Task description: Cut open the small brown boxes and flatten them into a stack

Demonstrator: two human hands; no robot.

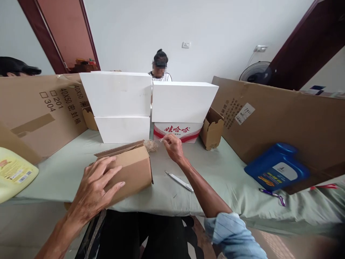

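A brown cardboard box (pixel 132 165) lies tilted on the table in front of me. My left hand (pixel 98 178) rests on its near left part, fingers spread and lying flat. Past the box's far right corner is a crumpled tan, see-through wad (pixel 151 145) that looks like used packing tape. My right hand (pixel 172 145) is closed in a pinch just right of the wad, on a thin see-through strand that looks like tape. A white utility knife (pixel 179 181) lies on the cloth below my right hand, apart from it.
White boxes (pixel 122 94) and a red-and-white carton (pixel 178 132) are stacked ahead. Large cardboard panels (pixel 35 108) flank both sides. A blue jug (pixel 277 167), a purple pen (pixel 272 194) and a yellow bottle (pixel 16 174) sit near the sides. A person (pixel 161 68) sits opposite.
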